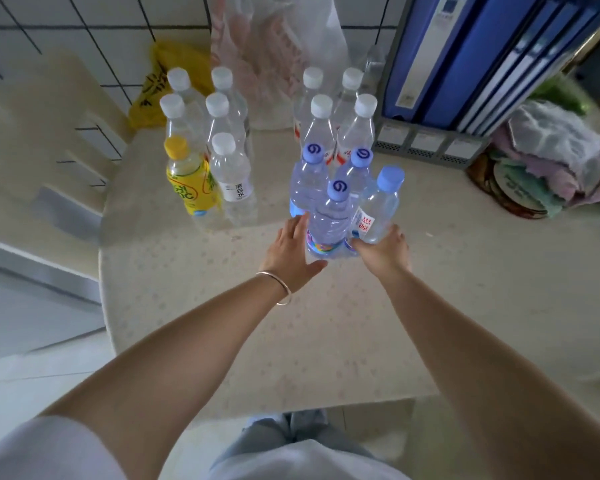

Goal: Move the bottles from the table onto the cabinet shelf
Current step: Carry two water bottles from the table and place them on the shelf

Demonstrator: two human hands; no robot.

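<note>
Clear ribbed plastic blue-capped bottles [329, 216], clustered on speckled table [222, 341]; left hand [288, 251] flat against one, right hand [381, 251] gripping another's base.

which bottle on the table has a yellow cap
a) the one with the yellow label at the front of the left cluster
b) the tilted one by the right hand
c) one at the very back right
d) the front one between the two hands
a: the clear plastic bottle with the yellow label at the front left of the left cluster alone has a yellow cap; the other caps visible are white or blue.
</note>
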